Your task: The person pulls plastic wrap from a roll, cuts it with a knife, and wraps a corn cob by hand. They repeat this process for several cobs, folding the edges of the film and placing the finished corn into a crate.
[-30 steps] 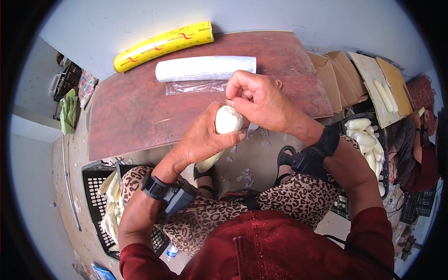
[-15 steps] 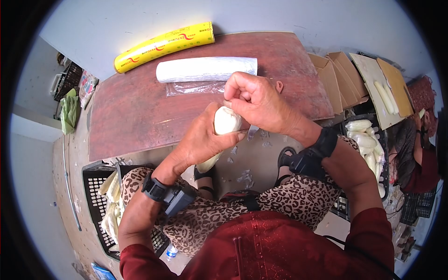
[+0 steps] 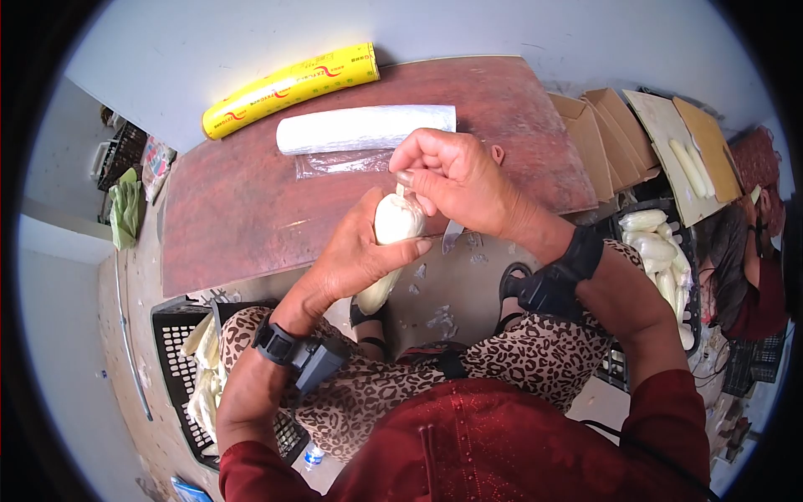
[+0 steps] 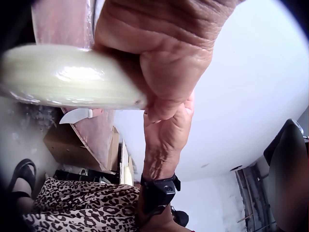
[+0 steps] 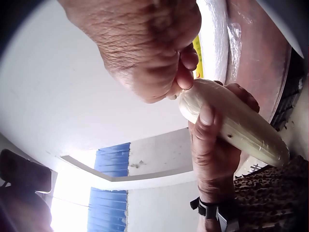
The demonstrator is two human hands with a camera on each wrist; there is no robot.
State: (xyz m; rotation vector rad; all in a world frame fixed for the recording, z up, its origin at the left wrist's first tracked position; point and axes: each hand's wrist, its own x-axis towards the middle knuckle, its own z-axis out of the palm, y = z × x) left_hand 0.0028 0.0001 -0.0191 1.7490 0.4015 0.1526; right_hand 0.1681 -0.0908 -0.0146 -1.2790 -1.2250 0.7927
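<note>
A long pale vegetable (image 3: 399,219) in clear film is gripped by my left hand (image 3: 355,251), thumb along one side. In the right wrist view, the vegetable (image 5: 246,123) slants down to the right, with the left hand (image 5: 212,154) curled round it. At its top end my right hand (image 3: 468,184) pinches a small piece sticking up, thumb against curled fingers. A knife blade (image 3: 452,236) shows at the table edge below the right hand; in the left wrist view the knife (image 4: 77,115) shows its blade and part of a reddish handle.
On the red-brown table (image 3: 226,226) lie a white film roll (image 3: 360,128) and a yellow printed tube (image 3: 293,90). Black crates (image 3: 171,339) of wrapped vegetables stand on both sides. Cardboard (image 3: 615,138) is at the right, and another person's arm (image 3: 751,243) shows beyond.
The vegetable and left hand have shifted slightly left. My right fingers have moved a little left, and a small piece now shows between them and the vegetable's end.
</note>
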